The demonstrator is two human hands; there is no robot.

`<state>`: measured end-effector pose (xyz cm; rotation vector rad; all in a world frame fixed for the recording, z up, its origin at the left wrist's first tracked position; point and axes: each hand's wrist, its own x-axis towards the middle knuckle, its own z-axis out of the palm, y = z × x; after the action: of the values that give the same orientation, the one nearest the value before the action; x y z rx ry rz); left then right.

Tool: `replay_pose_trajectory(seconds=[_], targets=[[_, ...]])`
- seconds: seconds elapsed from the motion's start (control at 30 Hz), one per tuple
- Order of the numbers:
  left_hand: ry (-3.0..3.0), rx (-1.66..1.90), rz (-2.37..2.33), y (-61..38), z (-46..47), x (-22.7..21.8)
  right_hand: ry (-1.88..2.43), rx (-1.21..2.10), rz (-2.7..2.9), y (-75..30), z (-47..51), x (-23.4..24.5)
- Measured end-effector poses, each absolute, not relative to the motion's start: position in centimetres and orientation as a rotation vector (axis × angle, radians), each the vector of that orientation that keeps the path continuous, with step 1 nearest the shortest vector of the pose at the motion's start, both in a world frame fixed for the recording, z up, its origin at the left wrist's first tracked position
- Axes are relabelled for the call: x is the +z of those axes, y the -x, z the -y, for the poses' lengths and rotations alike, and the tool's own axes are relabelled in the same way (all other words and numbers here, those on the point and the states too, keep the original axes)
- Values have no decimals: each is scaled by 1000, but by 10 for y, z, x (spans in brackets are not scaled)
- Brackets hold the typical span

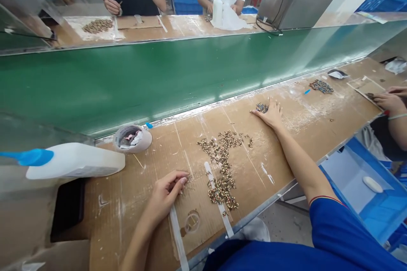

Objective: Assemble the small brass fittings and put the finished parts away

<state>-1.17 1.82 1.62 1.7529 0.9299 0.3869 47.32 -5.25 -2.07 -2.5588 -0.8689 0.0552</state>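
Observation:
My left hand (167,192) rests low over the cardboard-covered table. Its thumb and fingers are pressed together, and anything between them is too small to make out. Just right of it, a loose heap of small gold-toned, multicoloured bead-like pieces (222,165) spreads in a ragged line across the board. Farther out, my right hand (271,114) lies on the cardboard with thumb and fingers spread. Between that thumb and the fingers sits a small, darker cluster of similar pieces (262,107), partly hidden by the hand.
A white bottle with a blue nozzle (76,161) and a tub with scraps (133,139) stand at left. Another pile of pieces (321,86) lies farther right, near a co-worker's hands (392,99). The green belt (190,76) runs beyond; two people sit across it. Blue bins (365,186) stand below right.

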Motion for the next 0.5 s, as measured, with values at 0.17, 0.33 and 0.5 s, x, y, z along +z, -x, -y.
replay_pose_trajectory(seconds=[0.17, 0.33, 0.5], targets=[[-1728, 396, -922, 11, -20, 15, 2378, 80, 1162, -488, 40, -23], [-1662, 393, -933, 10, -21, 15, 2281, 94, 1396, -471, 32, -24], [-1556, 418, -950, 12, -21, 13, 2291, 88, 1449, -447, -31, -25]])
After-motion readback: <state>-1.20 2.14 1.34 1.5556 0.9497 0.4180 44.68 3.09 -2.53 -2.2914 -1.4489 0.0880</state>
